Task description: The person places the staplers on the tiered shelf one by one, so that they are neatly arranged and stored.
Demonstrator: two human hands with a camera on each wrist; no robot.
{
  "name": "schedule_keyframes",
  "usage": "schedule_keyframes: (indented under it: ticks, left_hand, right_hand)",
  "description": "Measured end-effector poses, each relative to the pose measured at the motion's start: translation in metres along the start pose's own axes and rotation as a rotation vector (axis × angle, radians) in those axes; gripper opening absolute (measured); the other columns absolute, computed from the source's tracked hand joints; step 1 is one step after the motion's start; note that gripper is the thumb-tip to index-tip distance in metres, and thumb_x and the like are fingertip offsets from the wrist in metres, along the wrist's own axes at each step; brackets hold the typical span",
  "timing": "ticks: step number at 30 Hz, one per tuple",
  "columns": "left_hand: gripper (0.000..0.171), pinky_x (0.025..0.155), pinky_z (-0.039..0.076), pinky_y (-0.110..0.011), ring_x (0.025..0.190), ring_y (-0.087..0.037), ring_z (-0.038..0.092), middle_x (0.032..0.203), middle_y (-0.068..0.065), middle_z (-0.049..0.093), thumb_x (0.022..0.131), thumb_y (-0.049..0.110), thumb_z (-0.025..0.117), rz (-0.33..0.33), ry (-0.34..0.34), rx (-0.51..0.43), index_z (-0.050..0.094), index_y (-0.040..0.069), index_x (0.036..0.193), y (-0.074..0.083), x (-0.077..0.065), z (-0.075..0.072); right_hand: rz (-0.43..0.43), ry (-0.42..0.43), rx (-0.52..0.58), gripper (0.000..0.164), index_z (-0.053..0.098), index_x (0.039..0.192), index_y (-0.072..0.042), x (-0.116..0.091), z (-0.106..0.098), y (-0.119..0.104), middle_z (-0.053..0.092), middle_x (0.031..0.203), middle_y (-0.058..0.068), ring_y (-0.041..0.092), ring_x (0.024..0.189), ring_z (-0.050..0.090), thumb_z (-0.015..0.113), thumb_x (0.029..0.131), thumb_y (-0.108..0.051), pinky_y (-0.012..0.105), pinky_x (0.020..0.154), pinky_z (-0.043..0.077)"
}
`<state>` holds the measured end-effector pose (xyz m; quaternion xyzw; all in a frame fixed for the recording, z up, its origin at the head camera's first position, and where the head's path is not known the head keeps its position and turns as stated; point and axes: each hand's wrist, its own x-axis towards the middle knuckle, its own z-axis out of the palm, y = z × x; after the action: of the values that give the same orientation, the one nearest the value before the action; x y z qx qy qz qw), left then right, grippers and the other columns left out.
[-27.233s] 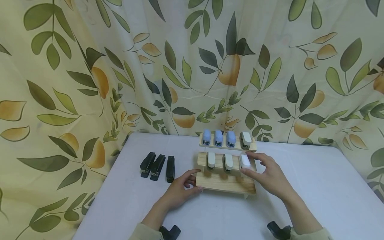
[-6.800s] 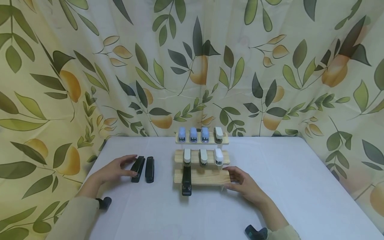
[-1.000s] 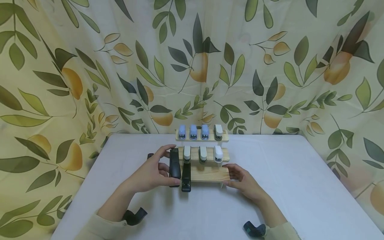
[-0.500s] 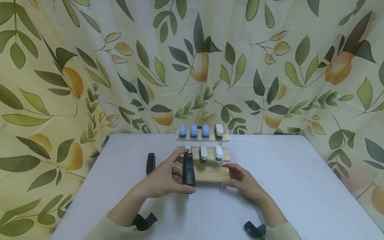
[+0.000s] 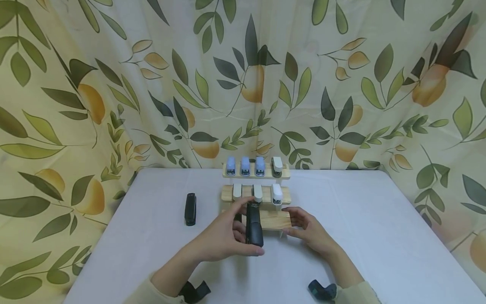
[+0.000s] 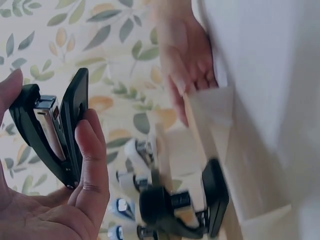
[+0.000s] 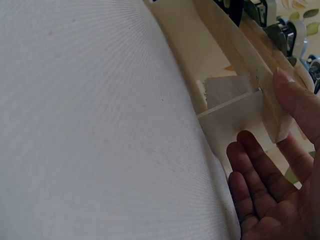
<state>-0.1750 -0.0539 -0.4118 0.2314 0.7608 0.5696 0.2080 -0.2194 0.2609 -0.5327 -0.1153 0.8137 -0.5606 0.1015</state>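
Black stapler (image 5: 254, 224) between left fingers (image 5: 243, 207) and thumb

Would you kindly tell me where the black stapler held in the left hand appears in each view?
Head: black stapler at lower centre, gripped by the left hand.
Left wrist: black stapler at left, between thumb and fingers.
Right wrist: not in view.
Shared landmark: the wooden rack.

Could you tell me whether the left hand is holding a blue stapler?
No, the left hand holds a black stapler over the rack's lowest step.
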Motion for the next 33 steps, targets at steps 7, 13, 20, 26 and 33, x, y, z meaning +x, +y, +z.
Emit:
schedule_keyframes:
  ticks: [7, 13, 20, 26, 33]
  left_hand:
    - [0.105, 0.079, 0.061, -0.03, 0.086, -0.017, 0.076, 0.112, -0.002, 0.069, 0.079, 0.033, 0.092, -0.014, -0.01, -0.049, 0.024, 0.048, 0.158, -0.007, 0.005, 0.016]
    - [0.104, 0.077, 0.06, -0.03, 0.088, -0.015, 0.074, 0.111, -0.002, 0.071, 0.08, 0.033, 0.091, -0.039, 0.012, -0.042, 0.023, 0.055, 0.155, -0.012, 0.008, 0.027]
    - [0.103, 0.074, 0.058, -0.032, 0.09, -0.013, 0.072, 0.144, -0.009, 0.049, 0.079, 0.037, 0.091, -0.103, 0.056, -0.029, 0.023, 0.055, 0.154, -0.016, 0.01, 0.038]
    - [0.104, 0.073, 0.056, -0.032, 0.086, -0.013, 0.072, 0.154, -0.009, 0.043, 0.08, 0.038, 0.09, -0.153, 0.102, -0.035, 0.023, 0.051, 0.157, -0.023, 0.015, 0.048]
    - [0.107, 0.073, 0.054, -0.032, 0.084, -0.012, 0.07, 0.15, -0.015, 0.047, 0.081, 0.043, 0.088, -0.185, 0.132, -0.013, 0.02, 0.039, 0.163, -0.031, 0.02, 0.057]
  right_hand:
    - [-0.003, -0.005, -0.002, 0.061, 0.052, 0.145, -0.016, -0.001, 0.0, -0.001, 0.059, 0.141, 0.012, 0.029, 0.124, 0.057, 0.08, 0.092, -0.026, 0.021, 0.1, 0.05]
    - [-0.012, -0.005, 0.004, 0.061, 0.052, 0.145, -0.016, -0.001, 0.0, 0.0, 0.059, 0.14, 0.013, 0.029, 0.122, 0.058, 0.08, 0.092, -0.024, 0.023, 0.1, 0.05]
    - [0.001, -0.011, 0.008, 0.062, 0.051, 0.146, -0.016, 0.0, 0.0, 0.001, 0.058, 0.141, 0.012, 0.025, 0.122, 0.059, 0.079, 0.092, -0.025, 0.024, 0.101, 0.05]
    - [0.012, -0.003, -0.001, 0.062, 0.051, 0.146, -0.016, -0.001, -0.001, -0.001, 0.059, 0.14, 0.011, 0.022, 0.12, 0.06, 0.079, 0.092, -0.025, 0.025, 0.101, 0.05]
    - [0.003, 0.0, -0.01, 0.06, 0.052, 0.145, -0.017, -0.001, 0.0, -0.001, 0.06, 0.139, 0.011, 0.026, 0.121, 0.06, 0.08, 0.092, -0.025, 0.024, 0.101, 0.05]
